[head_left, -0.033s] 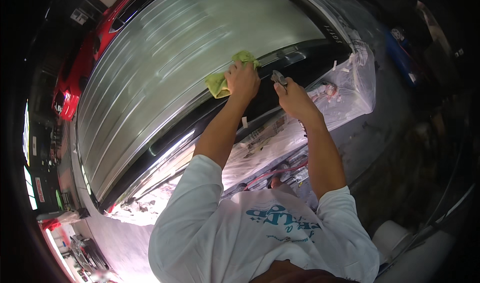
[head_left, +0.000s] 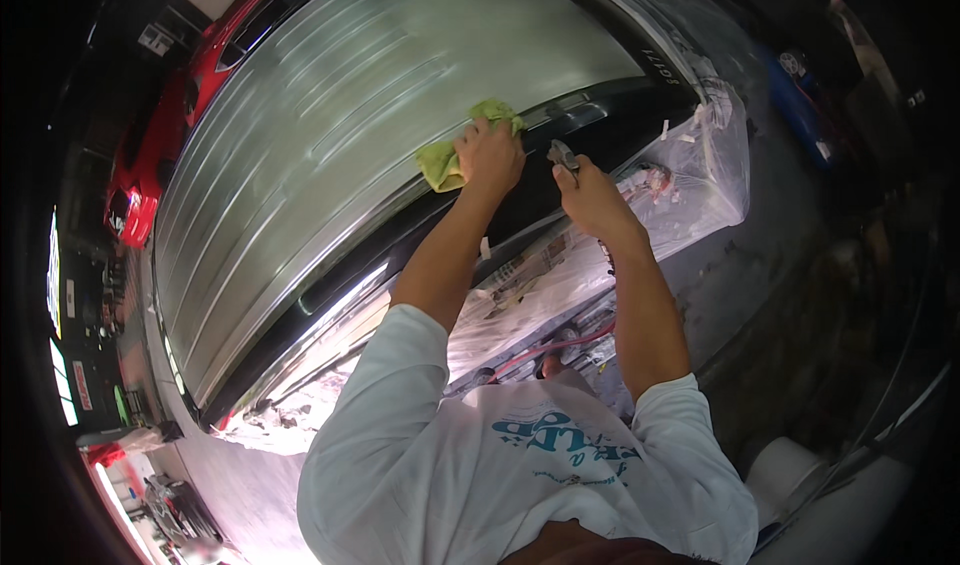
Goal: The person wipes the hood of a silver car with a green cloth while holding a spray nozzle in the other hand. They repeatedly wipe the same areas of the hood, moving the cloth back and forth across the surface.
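Note:
My left hand [head_left: 490, 157] presses a crumpled yellow-green cloth [head_left: 440, 166] against the edge of a vehicle's ribbed, grey-green roof [head_left: 330, 85]. Part of the cloth pokes out beyond the fingers, and the rest is bunched under the palm. To its right, my right hand [head_left: 592, 200] is closed around a small grey tool [head_left: 562, 153] with a dark part by the thumb; its exact kind is too small to tell. The tool points up and left, over the glossy black band [head_left: 535, 180] along the roof's side.
Clear plastic sheeting [head_left: 715, 180] and taped paper cover the vehicle's side below the band. A pink-red hose [head_left: 570, 342] runs low near my feet. Beyond the roof on the left stands a red car [head_left: 135, 190]; a blue car [head_left: 795, 105] is at the far right.
My left hand and the cloth have shifted very slightly right along the roof edge. My right hand, with the grey tool, has also moved slightly right.

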The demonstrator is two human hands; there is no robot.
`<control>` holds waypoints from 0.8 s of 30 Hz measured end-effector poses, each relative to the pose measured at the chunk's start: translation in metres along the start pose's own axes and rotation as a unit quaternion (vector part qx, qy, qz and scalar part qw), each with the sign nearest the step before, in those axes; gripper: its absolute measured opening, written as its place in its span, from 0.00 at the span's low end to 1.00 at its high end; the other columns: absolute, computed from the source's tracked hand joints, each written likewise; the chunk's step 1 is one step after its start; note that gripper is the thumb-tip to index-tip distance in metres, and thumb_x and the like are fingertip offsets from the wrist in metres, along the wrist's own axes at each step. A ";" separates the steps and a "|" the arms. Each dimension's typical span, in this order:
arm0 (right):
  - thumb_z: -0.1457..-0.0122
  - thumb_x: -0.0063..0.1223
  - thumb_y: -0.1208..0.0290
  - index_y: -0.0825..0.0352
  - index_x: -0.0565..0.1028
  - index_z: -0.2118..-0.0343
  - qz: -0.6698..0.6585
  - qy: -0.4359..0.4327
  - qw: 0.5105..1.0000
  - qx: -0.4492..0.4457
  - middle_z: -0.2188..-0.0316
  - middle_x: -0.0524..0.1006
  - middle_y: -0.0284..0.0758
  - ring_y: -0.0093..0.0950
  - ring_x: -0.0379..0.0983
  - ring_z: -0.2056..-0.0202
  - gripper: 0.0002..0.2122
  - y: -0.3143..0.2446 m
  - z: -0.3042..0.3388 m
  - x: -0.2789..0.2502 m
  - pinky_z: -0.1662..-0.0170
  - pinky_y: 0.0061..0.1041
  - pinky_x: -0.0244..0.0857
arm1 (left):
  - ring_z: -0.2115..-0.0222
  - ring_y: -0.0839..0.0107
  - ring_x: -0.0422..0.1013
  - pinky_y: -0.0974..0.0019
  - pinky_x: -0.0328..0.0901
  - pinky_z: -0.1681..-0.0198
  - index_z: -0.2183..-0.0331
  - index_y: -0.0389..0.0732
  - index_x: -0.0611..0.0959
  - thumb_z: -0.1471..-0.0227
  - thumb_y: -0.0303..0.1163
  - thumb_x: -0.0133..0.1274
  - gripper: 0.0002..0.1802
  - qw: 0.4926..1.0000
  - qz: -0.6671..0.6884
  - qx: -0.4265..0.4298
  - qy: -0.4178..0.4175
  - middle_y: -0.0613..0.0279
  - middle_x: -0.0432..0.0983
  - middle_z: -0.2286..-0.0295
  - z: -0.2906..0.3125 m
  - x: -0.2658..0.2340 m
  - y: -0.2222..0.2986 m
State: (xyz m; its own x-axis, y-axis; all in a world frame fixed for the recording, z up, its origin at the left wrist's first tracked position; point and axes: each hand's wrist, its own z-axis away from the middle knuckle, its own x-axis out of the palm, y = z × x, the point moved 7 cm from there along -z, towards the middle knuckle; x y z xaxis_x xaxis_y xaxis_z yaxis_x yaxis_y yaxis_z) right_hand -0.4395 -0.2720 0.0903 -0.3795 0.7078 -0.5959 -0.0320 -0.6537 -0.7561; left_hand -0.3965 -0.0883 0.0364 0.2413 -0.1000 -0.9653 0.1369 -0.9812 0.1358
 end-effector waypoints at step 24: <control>0.26 0.44 0.58 0.72 0.67 0.46 -0.169 0.157 0.972 -0.043 0.64 0.79 0.63 0.65 0.76 0.56 0.20 0.121 -0.045 -0.087 0.55 0.57 0.68 | 0.55 0.43 0.78 0.40 0.71 0.51 0.59 0.42 0.88 0.39 0.45 0.54 0.18 0.987 0.070 0.141 -0.018 0.46 0.80 0.56 -0.171 0.104 0.211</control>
State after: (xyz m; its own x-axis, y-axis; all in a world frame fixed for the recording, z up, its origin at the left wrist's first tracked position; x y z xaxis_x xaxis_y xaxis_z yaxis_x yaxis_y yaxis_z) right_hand -0.3686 -0.3999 0.0384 -0.0594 0.9338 -0.3529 -0.0235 -0.3547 -0.9347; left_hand -0.1783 -0.2773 0.0024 0.2030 -0.2381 -0.9498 -0.1690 -0.9639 0.2056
